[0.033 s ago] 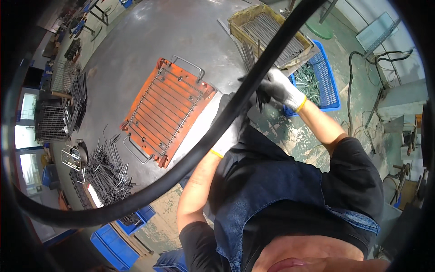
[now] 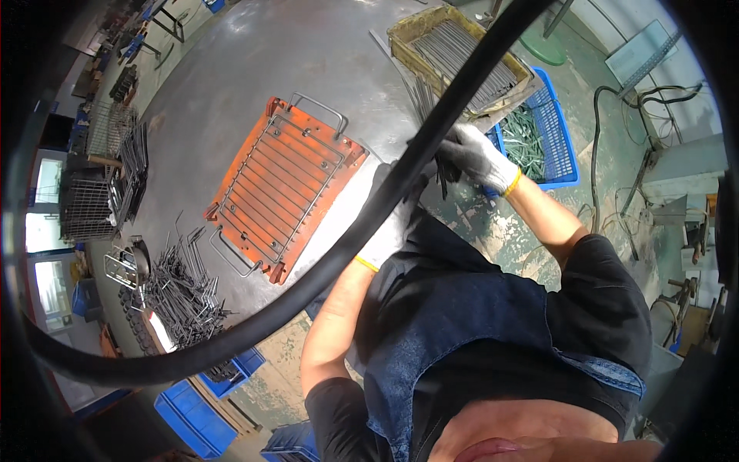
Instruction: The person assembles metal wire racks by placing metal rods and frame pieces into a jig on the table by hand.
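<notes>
My left hand [image 2: 387,236], in a white and grey glove, is at the near table edge, right of an orange fixture plate [image 2: 258,173]. A black hose crosses before its fingers, so I cannot see whether they hold anything. On the plate lies a wire grill rack [image 2: 286,179] with looped handles at two ends. My right hand [image 2: 481,159], gloved alike, is at the near end of a bundle of thin metal rods [image 2: 418,95]. Its fingers are curled there, partly behind the hose, with dark rod ends showing beneath.
A yellow bin of straight rods [image 2: 397,35] stands beyond my right hand, near a blue crate [image 2: 567,146] with green strips. Bent rods [image 2: 185,289] are heaped at the table's left. The thick black hose [image 2: 308,288] arcs across the view. Blue bins [image 2: 192,420] sit lower left.
My right hand has shifted slightly toward me and to the right. My left hand, the plate and the rack look unmoved.
</notes>
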The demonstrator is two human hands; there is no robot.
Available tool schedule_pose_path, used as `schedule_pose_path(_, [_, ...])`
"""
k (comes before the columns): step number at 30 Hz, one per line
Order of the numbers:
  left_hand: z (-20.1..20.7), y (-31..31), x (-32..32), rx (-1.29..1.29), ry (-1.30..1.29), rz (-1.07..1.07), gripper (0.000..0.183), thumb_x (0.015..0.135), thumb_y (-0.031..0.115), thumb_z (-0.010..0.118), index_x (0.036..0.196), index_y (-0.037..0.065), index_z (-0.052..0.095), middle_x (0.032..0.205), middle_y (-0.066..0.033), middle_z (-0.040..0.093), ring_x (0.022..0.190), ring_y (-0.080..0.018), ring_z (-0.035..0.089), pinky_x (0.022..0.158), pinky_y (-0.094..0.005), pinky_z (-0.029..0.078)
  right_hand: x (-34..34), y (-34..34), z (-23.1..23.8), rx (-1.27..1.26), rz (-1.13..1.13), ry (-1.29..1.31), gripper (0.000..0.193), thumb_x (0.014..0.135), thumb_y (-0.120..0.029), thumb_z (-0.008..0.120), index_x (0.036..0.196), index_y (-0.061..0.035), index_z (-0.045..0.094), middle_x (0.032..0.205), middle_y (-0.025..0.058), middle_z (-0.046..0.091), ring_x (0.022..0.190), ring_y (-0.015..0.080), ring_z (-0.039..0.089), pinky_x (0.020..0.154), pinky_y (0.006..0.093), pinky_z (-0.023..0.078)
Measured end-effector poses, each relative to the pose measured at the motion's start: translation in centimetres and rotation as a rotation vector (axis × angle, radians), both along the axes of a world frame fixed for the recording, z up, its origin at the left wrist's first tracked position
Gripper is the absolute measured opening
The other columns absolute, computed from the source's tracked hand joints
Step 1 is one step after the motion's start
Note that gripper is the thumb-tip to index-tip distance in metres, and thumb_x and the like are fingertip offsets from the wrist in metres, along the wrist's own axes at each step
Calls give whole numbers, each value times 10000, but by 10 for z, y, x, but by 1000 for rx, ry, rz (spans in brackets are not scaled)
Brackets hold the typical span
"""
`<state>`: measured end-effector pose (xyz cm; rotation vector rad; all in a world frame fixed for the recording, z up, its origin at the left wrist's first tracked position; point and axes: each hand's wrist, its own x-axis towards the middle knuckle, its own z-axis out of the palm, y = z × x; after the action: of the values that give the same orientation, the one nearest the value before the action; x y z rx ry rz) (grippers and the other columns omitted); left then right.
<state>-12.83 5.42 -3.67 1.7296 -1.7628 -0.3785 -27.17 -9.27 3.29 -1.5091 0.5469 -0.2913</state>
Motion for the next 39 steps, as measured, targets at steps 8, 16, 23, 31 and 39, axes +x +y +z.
schedule_pose_path(8, [10, 8, -5, 96, 460, 78, 348, 823, 109, 626, 1162, 49, 578, 1091, -110, 581, 1029, -336, 557, 886, -350, 474, -39, 15, -28, 127, -130, 27, 363, 922, -232, 512, 1131, 56, 583, 951, 105, 689, 595, 92, 601, 526, 210, 473])
schedule_pose_path(16, [98, -70, -1, -459, -85, -27, 315, 866, 132, 619, 1178, 94, 609, 1151, -136, 624, 1035, -334, 612, 853, -370, 513, -90, 20, 18, -36, -281, 37, 340, 904, -258, 560, 1081, 30, 598, 893, 61, 642, 738, 104, 561, 667, 265, 460])
schedule_pose_path(23, [63, -180, -19, -127, -525, 42, 611, 831, 305, 636, 1376, 145, 411, 1359, -190, 447, 1246, -338, 455, 1035, -418, 393, -123, 28, 2, -38, -456, 17, 562, 810, -417, 709, 1102, 41, 566, 1026, 132, 669, 707, 96, 588, 580, 207, 456])
schedule_pose_path(31, [98, -35, -9, 47, 864, -8, 506, 871, 165, 595, 1349, 57, 470, 1242, -134, 578, 1065, -185, 578, 928, -305, 455, -45, 22, 17, 155, -153, -3, 344, 885, -255, 611, 1075, 26, 552, 918, 120, 639, 779, 163, 670, 517, 235, 501])
schedule_pose_path(39, [124, 38, 26, -144, 857, 334, 288, 892, 130, 641, 1152, 8, 614, 985, -55, 677, 873, -112, 618, 780, -238, 490, 68, 43, -4, -493, 292, -328, 326, 884, -262, 591, 1106, -23, 607, 883, 107, 659, 790, 221, 644, 725, 335, 509])
